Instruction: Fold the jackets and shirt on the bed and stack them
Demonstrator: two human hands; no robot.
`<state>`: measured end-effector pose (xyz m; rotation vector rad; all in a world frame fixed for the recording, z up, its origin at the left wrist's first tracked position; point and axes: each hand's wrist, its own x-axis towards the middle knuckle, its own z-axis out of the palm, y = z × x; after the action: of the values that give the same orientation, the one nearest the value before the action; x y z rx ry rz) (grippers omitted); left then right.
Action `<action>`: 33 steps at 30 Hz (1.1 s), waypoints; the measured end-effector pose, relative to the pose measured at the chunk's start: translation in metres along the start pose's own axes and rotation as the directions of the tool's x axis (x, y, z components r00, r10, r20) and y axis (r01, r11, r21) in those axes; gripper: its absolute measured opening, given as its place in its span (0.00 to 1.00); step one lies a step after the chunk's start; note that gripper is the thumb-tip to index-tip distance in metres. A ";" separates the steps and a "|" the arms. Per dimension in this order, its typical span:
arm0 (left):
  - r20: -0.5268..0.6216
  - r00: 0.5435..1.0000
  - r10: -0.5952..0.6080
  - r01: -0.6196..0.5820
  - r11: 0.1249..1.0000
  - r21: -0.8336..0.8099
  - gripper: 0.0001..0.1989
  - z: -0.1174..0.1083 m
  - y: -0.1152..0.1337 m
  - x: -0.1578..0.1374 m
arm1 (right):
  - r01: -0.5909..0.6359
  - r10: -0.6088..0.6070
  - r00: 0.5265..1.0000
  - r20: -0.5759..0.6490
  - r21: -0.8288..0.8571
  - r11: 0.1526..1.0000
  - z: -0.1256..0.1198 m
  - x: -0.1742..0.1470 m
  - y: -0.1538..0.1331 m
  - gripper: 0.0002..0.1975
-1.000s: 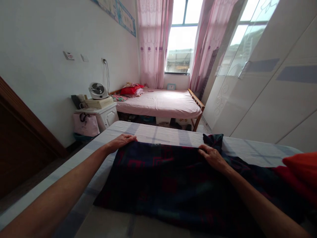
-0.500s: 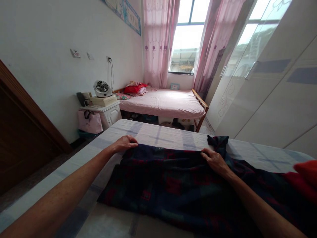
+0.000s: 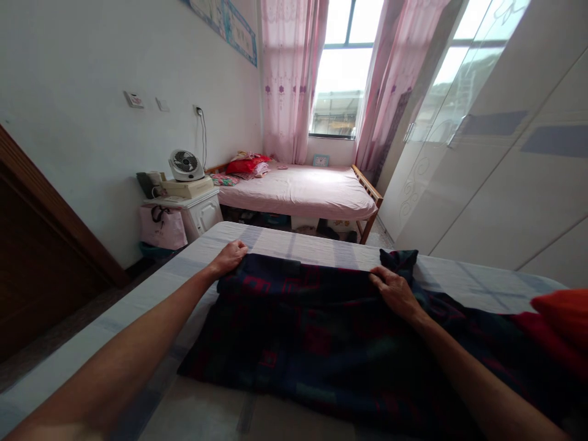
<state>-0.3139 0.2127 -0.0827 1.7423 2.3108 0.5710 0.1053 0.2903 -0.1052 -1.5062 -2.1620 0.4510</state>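
Gripping the far edge of the dark patterned cloth (image 3: pixel 294 337) on the near bed (image 3: pixel 307 243) with my left hand (image 3: pixel 231 256) and right hand (image 3: pixel 395 291), I judge this a straightening step; the next move calls for even tension.

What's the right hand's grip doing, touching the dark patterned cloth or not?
Touching: the head view shows the right hand's grip at the dark patterned cloth, fingers meeting its far edge without a gap.

You could read no words or numbers: the print on the bag (image 3: pixel 163 231), the dial of the clock (image 3: pixel 320 160) and marks on the poster (image 3: pixel 241 33) were too small.
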 end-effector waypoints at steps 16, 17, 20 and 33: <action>0.148 0.895 0.420 -0.441 0.882 0.163 0.26 0.027 -0.020 -0.087 | 0.294 -0.275 0.944 0.183 -0.084 0.952 -0.017 -0.047 -0.027 0.14; 0.144 0.909 0.392 -0.414 0.890 0.189 0.25 0.031 -0.023 -0.087 | 0.241 -0.223 0.961 0.166 -0.095 0.966 -0.023 -0.044 -0.025 0.15; 0.029 0.918 0.396 -0.390 0.886 0.249 0.25 0.034 -0.012 -0.083 | -0.040 0.034 0.999 -0.030 -0.212 0.977 -0.046 -0.022 -0.013 0.17; 0.236 0.808 0.540 -0.572 0.814 0.095 0.24 0.068 0.068 -0.117 | -0.270 0.248 0.951 -0.186 -0.105 0.957 -0.071 0.013 0.013 0.13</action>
<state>-0.1944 0.1300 -0.1255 2.4545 1.7275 0.2686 0.1505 0.3067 -0.0496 -1.8420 -1.9002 0.2588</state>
